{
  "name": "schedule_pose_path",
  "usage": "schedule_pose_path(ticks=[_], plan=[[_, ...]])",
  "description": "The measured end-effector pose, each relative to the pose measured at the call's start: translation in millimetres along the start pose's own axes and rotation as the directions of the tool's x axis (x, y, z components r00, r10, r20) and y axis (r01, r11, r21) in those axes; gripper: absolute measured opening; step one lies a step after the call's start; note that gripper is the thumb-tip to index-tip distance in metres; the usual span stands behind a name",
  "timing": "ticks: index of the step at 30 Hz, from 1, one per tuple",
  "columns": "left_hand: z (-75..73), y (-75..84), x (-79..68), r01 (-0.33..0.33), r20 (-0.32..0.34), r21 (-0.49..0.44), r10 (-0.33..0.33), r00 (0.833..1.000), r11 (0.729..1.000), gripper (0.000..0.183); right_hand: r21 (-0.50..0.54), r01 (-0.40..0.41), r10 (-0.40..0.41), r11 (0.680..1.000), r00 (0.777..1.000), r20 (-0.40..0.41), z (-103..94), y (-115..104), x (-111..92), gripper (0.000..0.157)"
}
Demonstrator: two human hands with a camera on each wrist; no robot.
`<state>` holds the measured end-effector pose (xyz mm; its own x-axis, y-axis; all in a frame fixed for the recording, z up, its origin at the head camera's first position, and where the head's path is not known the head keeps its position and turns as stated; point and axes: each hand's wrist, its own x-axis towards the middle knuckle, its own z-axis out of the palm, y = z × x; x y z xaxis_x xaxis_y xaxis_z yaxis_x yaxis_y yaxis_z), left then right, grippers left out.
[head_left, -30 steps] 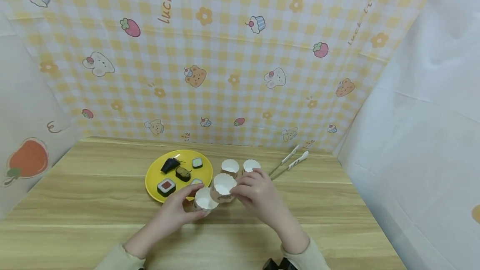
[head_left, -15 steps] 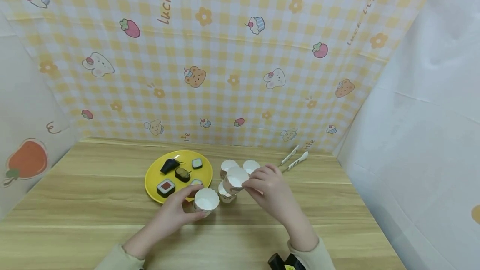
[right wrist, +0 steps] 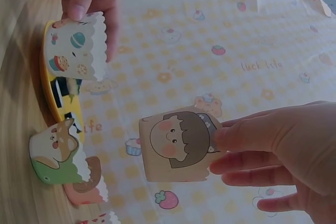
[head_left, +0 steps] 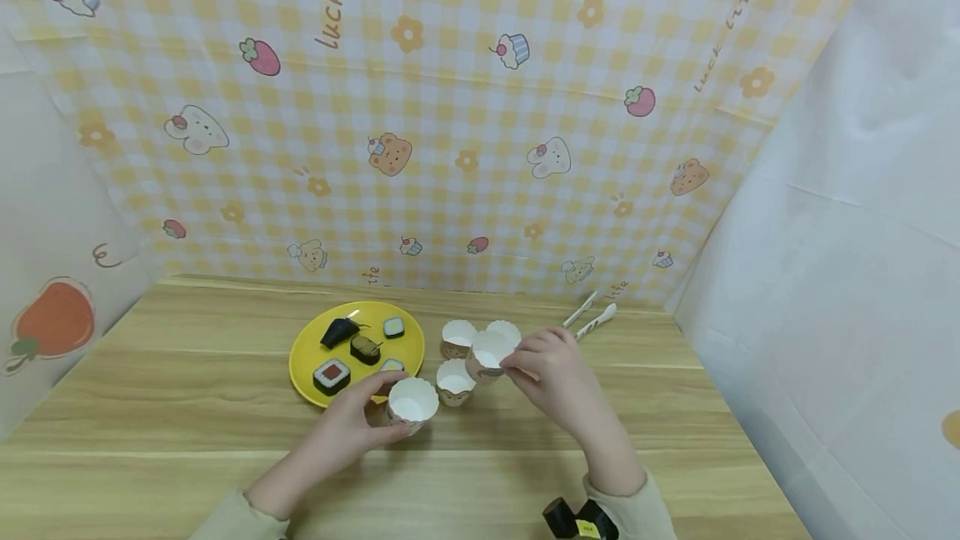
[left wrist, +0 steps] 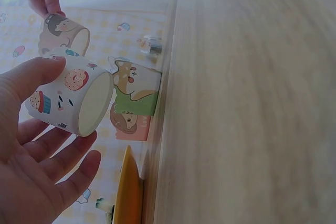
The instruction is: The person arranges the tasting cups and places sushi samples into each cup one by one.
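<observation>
My left hand (head_left: 348, 427) grips a white paper cupcake cup (left wrist: 73, 95) printed with cupcakes and donuts, thumb on one side and fingers on the other, above the table. My right hand (head_left: 558, 377) pinches the rim of a tan cupcake cup (right wrist: 178, 145) printed with a dark-haired girl's head, held up off the table in the right wrist view. Between the hands a dog-print cup (right wrist: 58, 153) with a green base stands upright. Behind it are a pink girl-print cup (left wrist: 131, 124) and another white-lined cup (head_left: 504, 328), partly hidden by the tan one.
A yellow plate (head_left: 302, 357) at the left carries several sushi pieces, including a maki roll (head_left: 332, 375) and a dark cone-shaped piece (head_left: 340, 332). White-handled tongs (head_left: 596, 321) lie at the back right, partly behind my right hand. A checked cloth (head_left: 465, 107) hangs behind the table.
My right hand has lifted the tan cup away from beside the left-hand cup and carried it right, uncovering the dog-print cup. My left hand has barely moved.
</observation>
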<state>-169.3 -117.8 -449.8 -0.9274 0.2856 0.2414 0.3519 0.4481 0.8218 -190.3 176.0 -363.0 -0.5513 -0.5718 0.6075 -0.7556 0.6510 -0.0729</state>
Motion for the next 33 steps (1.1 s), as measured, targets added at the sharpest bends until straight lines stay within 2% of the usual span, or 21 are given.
schedule_pose_path(ticks=[15, 27, 33], plan=[[0.3, -2.1, 0.0, -0.007, 0.002, -0.001, 0.007, 1.0, 1.0, 0.066, -0.049, -0.083, 0.087, 0.995, 0.992, 0.092, -3.0, 9, -4, 0.015], [1.9, -2.9, 0.2, -0.004, -0.002, -0.006, 0.004, 1.0, 1.0, 0.066, -0.047, -0.098, 0.102, 0.994, 0.99, 0.096, -1.1, 13, -6, 0.015], [1.3, -1.1, -0.5, -0.006, 0.001, -0.013, 0.006, 1.0, 1.0, 0.067, -0.085, -0.101, 0.111, 0.991, 0.986, 0.123, 0.6, 15, -8, 0.014]])
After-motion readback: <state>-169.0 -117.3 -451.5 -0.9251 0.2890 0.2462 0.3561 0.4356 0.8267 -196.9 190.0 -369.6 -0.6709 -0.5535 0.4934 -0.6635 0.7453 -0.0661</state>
